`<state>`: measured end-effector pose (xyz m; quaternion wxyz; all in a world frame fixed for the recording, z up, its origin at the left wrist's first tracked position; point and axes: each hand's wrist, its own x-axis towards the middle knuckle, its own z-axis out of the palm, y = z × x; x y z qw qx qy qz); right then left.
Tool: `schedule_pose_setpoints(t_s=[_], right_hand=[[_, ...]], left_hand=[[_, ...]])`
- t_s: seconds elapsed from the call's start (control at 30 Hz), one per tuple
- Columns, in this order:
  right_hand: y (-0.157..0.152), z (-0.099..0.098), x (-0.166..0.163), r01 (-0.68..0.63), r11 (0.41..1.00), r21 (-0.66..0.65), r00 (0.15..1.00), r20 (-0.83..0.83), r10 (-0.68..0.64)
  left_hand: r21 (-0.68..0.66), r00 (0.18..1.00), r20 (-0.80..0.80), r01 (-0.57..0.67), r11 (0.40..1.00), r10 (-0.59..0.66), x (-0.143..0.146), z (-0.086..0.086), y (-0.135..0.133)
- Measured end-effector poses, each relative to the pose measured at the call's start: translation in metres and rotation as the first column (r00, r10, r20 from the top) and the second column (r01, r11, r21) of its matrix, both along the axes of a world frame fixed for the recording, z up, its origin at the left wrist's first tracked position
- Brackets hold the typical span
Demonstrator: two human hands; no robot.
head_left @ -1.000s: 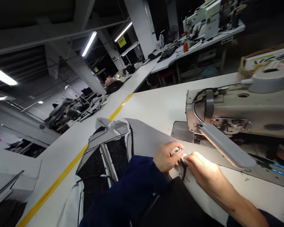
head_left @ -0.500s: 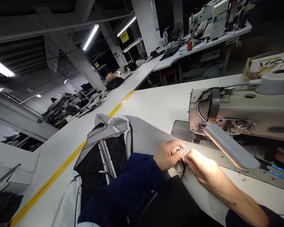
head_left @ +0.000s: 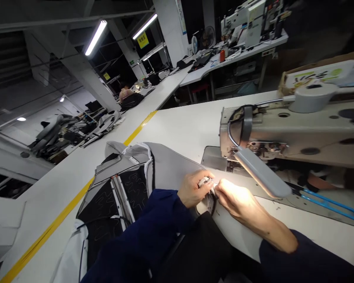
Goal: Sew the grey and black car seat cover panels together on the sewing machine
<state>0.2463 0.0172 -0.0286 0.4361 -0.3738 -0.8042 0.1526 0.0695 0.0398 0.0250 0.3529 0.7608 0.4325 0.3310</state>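
Note:
Under the lamp, my left hand [head_left: 195, 188] is closed around a bunched edge of the grey and black sewn cover [head_left: 171, 163]. Its fingers grip a folded pale part near the cover's right end. My right hand [head_left: 234, 198] pinches the same edge just to the right, its fingertips almost touching the left hand. What lies between the right fingertips is too small to make out. The cover spreads leftward over the table, with black quilted panels and pale strips showing. Both hands are in front of the sewing machine [head_left: 295, 137].
A grey lamp [head_left: 262, 173] on a flexible neck reaches over the machine bed. Blue-handled scissors [head_left: 333, 204] lie at the right. Yellow tape [head_left: 53, 224] crosses the white table [head_left: 183, 124]. Farther back, a person [head_left: 125, 92] sits by dark fabric, and a box [head_left: 318, 74] stands behind the machine.
The whole view has shifted, so the machine and hands appear farther left. Both hands keep hold of the edge, and the right hand's fingertips have drawn slightly away from the left.

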Motion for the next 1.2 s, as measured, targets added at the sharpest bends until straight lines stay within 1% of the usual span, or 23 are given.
schedule_pose_setpoints(t_s=[0.1, 0.2, 0.27, 0.4, 0.57, 0.77, 0.87, 1.03, 1.2], right_hand=[[-0.002, 0.002, 0.004, -0.004, 1.0, -0.022, 0.999, 0.044, 0.005], [-0.004, 0.006, 0.003, 0.037, 0.998, -0.051, 0.998, 0.049, -0.034], [-0.004, 0.007, 0.0, 0.027, 0.998, -0.049, 0.997, 0.07, -0.024], [-0.003, 0.005, 0.001, -0.001, 1.0, -0.006, 0.994, 0.106, 0.002], [-0.003, 0.006, 0.008, 0.069, 0.997, 0.015, 0.993, 0.1, -0.071], [-0.004, 0.007, -0.003, 0.015, 0.998, 0.06, 0.989, 0.146, -0.023], [-0.005, 0.006, 0.0, 0.03, 0.999, 0.045, 0.99, 0.134, -0.036], [-0.005, 0.011, 0.001, 0.044, 0.999, -0.01, 0.994, 0.1, -0.043], [-0.003, 0.01, 0.001, 0.009, 1.0, 0.025, 0.993, 0.115, -0.012]], left_hand=[[-0.066, 0.999, 0.043, -0.025, 0.997, 0.028, -0.004, -0.001, -0.001], [-0.101, 0.998, 0.058, -0.029, 0.994, 0.035, -0.008, -0.002, -0.001], [-0.096, 0.998, 0.048, -0.033, 0.995, 0.038, -0.009, -0.002, -0.001], [-0.078, 0.999, 0.02, -0.048, 0.996, 0.05, -0.01, -0.001, -0.002], [-0.06, 0.999, 0.014, -0.043, 0.997, 0.044, -0.01, 0.0, -0.003], [-0.036, 0.998, 0.007, -0.054, 0.998, 0.055, -0.008, 0.0, -0.002], [-0.03, 0.999, -0.003, -0.052, 0.998, 0.052, -0.008, 0.002, -0.002], [-0.024, 0.999, -0.006, -0.047, 0.999, 0.046, -0.01, 0.001, -0.002], [-0.01, 0.999, -0.018, -0.032, 0.999, 0.032, -0.009, 0.002, -0.001]])
